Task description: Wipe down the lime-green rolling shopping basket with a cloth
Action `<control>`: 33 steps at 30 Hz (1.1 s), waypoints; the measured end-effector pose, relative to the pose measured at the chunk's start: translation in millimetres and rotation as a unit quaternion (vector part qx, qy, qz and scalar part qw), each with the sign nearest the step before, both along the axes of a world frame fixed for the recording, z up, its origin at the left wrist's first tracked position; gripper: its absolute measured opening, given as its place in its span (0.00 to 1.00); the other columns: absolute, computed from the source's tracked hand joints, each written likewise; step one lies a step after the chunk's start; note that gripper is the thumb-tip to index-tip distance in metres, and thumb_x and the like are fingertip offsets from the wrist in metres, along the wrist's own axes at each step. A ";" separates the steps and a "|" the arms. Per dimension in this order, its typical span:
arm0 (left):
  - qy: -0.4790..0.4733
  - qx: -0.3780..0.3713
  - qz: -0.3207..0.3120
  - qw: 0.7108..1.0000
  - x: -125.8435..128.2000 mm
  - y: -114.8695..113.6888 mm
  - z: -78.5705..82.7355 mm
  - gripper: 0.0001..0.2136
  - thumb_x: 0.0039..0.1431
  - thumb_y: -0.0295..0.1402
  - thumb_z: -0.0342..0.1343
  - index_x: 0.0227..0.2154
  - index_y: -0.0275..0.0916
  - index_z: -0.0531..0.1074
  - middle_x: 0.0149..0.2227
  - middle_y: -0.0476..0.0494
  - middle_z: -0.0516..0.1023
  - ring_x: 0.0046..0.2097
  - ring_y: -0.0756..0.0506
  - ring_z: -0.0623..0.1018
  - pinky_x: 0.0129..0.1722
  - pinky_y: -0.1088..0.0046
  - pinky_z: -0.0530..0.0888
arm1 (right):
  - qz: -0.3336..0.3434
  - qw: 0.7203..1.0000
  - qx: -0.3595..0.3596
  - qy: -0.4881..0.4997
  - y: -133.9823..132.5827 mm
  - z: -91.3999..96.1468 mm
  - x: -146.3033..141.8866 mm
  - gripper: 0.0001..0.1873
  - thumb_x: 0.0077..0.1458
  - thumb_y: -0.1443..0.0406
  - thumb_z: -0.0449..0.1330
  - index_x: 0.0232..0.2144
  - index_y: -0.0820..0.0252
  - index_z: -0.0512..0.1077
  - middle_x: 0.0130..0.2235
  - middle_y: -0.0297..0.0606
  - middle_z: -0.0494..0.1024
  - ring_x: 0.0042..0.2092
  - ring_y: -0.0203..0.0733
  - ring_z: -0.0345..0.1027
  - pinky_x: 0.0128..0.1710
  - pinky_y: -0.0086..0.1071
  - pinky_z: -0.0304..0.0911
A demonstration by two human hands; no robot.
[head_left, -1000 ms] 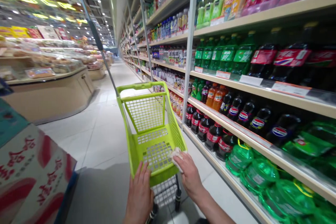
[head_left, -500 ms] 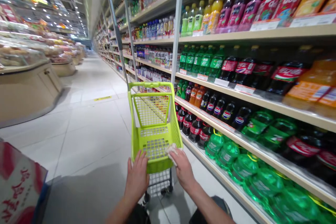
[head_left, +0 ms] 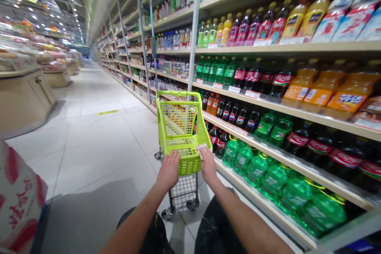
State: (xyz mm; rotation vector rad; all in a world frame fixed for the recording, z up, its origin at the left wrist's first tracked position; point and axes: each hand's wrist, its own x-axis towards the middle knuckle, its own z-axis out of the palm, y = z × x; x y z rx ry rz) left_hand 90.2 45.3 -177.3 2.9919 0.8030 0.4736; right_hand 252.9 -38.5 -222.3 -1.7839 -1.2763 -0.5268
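A lime-green shopping cart (head_left: 178,127) stands on the aisle floor in front of me, its basket holding nothing. My left hand (head_left: 168,171) grips the near rim of the basket with fingers curled over it. On the rim's right side rests my right hand (head_left: 207,165), closed on a small white cloth or paper (head_left: 201,149) pressed against the plastic. Both arms are stretched out forward. My dark trousers show at the bottom of the view.
Long shelves (head_left: 268,91) of soft-drink bottles run along the right, green bottles (head_left: 268,166) lowest. A white tiled aisle (head_left: 98,135) runs ahead. Rounded display counters (head_left: 24,95) stand on the left. A red-and-white printed box (head_left: 18,202) sits at the lower left.
The cart has rolled forward, away from me, and my arms have stretched out with it. The view has swung right, toward the drink shelves. Both hands keep their hold on the rim.
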 end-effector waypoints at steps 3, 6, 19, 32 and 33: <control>0.011 0.002 0.019 1.000 0.1 0.0 -0.6 0.28 0.46 0.20 0.42 0.55 0.30 0.55 0.60 0.37 0.55 0.61 0.43 0.52 0.58 0.60 0.53 | 0.012 0.999 0.025 -0.032 10.5 -10.0 -22.0 0.29 0.46 0.78 0.45 0.50 0.59 0.65 0.53 0.43 0.66 0.59 0.43 0.50 0.56 0.49 0.49; 0.002 0.027 0.066 0.997 -4.9 7.8 -2.7 0.26 0.51 0.21 0.38 0.56 0.31 0.54 0.61 0.36 0.52 0.62 0.42 0.51 0.58 0.56 0.53 | 0.094 0.991 0.008 -0.093 5.3 -15.8 -23.7 0.30 0.47 0.79 0.45 0.52 0.57 0.63 0.54 0.42 0.65 0.59 0.40 0.49 0.56 0.45 0.51; -0.069 0.016 0.040 0.997 -5.1 3.0 -11.7 0.27 0.48 0.20 0.41 0.55 0.34 0.56 0.60 0.37 0.54 0.61 0.43 0.55 0.57 0.51 0.51 | 0.132 0.986 -0.003 -0.105 -4.4 -18.6 -31.2 0.28 0.51 0.77 0.46 0.53 0.55 0.62 0.56 0.41 0.63 0.60 0.39 0.48 0.56 0.43 0.53; -0.091 -0.052 0.089 0.990 -10.8 -0.1 -10.2 0.30 0.46 0.17 0.39 0.56 0.34 0.53 0.58 0.39 0.59 0.60 0.43 0.55 0.57 0.53 0.53 | 0.128 0.981 0.028 -0.141 -3.8 -17.9 -18.9 0.26 0.52 0.77 0.46 0.52 0.55 0.62 0.54 0.41 0.65 0.59 0.40 0.49 0.55 0.44 0.54; -0.106 -0.051 0.100 0.988 -9.7 -0.5 -11.4 0.29 0.47 0.17 0.39 0.56 0.33 0.53 0.58 0.39 0.59 0.60 0.43 0.55 0.57 0.53 0.54 | 0.104 0.986 0.035 -0.123 -9.8 -18.6 -12.2 0.27 0.52 0.77 0.45 0.53 0.55 0.62 0.55 0.42 0.64 0.59 0.41 0.49 0.55 0.45 0.54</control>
